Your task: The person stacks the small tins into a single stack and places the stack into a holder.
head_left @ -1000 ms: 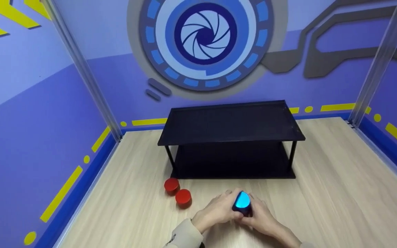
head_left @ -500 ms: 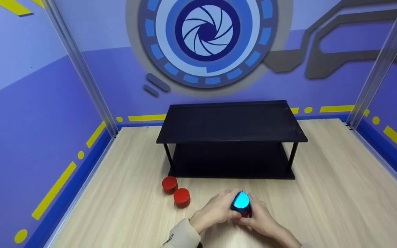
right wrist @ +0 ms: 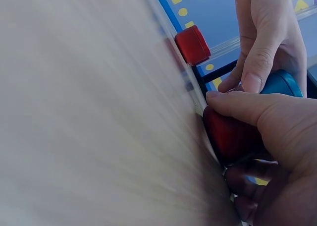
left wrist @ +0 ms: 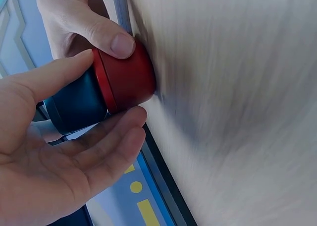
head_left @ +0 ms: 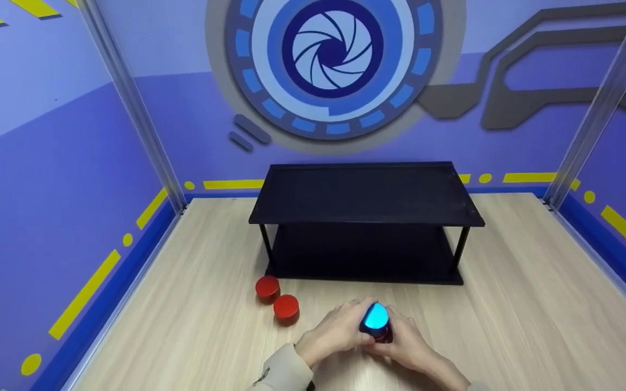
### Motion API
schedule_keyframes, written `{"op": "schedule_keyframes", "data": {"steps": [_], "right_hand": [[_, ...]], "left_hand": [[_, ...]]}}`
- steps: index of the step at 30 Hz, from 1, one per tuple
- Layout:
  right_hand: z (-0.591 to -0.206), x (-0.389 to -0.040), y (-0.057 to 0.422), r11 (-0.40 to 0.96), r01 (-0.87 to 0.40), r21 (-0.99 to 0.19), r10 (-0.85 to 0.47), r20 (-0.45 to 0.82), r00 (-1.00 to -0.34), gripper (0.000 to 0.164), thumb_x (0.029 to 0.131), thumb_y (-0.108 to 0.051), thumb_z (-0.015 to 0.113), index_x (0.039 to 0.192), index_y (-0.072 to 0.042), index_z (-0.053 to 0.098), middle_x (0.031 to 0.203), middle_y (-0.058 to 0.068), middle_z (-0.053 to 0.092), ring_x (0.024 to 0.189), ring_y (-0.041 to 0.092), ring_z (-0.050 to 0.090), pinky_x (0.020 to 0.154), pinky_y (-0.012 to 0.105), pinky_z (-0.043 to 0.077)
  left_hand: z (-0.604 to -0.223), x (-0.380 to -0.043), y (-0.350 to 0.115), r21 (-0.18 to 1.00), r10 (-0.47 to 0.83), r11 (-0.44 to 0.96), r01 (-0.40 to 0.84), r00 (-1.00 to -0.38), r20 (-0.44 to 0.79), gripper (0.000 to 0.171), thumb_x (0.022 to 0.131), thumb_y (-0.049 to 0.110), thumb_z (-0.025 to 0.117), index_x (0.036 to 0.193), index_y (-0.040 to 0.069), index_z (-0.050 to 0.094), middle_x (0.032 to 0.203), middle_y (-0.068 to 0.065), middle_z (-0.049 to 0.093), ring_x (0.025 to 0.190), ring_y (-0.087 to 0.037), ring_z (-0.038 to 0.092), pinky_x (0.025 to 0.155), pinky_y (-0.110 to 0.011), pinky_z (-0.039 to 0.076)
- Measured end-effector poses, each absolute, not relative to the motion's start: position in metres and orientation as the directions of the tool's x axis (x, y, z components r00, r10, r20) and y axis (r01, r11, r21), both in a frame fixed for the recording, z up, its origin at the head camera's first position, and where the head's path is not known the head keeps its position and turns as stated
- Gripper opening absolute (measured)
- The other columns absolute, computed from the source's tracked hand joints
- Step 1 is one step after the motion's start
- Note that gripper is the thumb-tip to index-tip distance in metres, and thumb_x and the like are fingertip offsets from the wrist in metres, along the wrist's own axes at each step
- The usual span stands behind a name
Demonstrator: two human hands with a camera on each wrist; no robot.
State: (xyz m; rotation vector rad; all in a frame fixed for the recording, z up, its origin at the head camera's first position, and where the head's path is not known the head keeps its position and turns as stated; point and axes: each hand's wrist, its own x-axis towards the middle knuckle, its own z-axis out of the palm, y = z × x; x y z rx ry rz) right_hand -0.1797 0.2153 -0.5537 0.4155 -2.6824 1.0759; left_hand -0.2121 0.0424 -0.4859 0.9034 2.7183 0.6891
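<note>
A shiny blue round tin (head_left: 376,316) sits on top of a red round tin (left wrist: 131,77), whose base meets the wooden tabletop. My left hand (head_left: 336,331) grips the blue tin between thumb and fingers, with the thumb tip near the seam, as the left wrist view shows. Below it, my right hand (head_left: 413,343) holds the red tin, thumb (right wrist: 237,104) along its side. From the head view the hands cover most of the red tin. To the left of the hands stand two more red tins (head_left: 286,309), close together.
Behind the hands stands a black two-tier shelf (head_left: 367,193) on thin posts. Printed blue panels (head_left: 47,179) wall in the wooden table (head_left: 514,304) at the back and both sides. The shelf's front left corner is near the red tins.
Both hands have shifted slightly left with the blue tin, keeping their hold. The head view has moved a little. The two loose red tins and the shelf stay in place.
</note>
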Motion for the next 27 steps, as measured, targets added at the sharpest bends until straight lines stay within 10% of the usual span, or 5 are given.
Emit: {"op": "schedule_keyframes", "data": {"steps": [11, 18, 27], "right_hand": [[-0.552, -0.180, 0.219, 0.662, -0.365, -0.655, -0.240, 0.276, -0.931, 0.074, 0.071, -0.044, 0.082, 0.128, -0.006, 0.054, 0.113, 0.000, 0.065, 0.106, 0.019, 0.063, 0.090, 0.034, 0.050], [-0.550, -0.183, 0.222, 0.658, -0.354, -0.664, -0.251, 0.249, -0.935, 0.076, 0.069, -0.041, 0.084, 0.128, -0.004, 0.053, 0.114, 0.002, 0.064, 0.107, 0.023, 0.063, 0.090, 0.034, 0.051], [-0.551, -0.184, 0.222, 0.661, -0.333, -0.672, -0.261, 0.210, -0.942, 0.078, 0.068, -0.041, 0.084, 0.130, -0.005, 0.052, 0.117, 0.002, 0.063, 0.109, 0.023, 0.062, 0.092, 0.035, 0.050]], "left_hand": [[-0.467, -0.216, 0.019, 0.570, 0.563, 0.699, 0.431, -0.824, -0.067, 0.082, 0.082, 0.021, 0.076, 0.149, 0.032, 0.031, 0.152, -0.009, 0.040, 0.139, -0.031, 0.039, 0.107, -0.052, 0.039], [-0.462, -0.237, -0.026, 0.477, 0.468, 0.755, 0.450, -0.879, 0.088, 0.071, 0.078, 0.019, 0.078, 0.141, 0.014, 0.044, 0.133, -0.014, 0.053, 0.123, -0.032, 0.048, 0.092, -0.045, 0.050], [-0.478, -0.239, -0.059, 0.424, 0.278, 0.872, 0.246, -0.960, -0.015, 0.076, 0.076, 0.020, 0.080, 0.140, 0.000, 0.044, 0.145, -0.032, 0.037, 0.135, -0.048, 0.033, 0.105, -0.063, 0.034]]}}
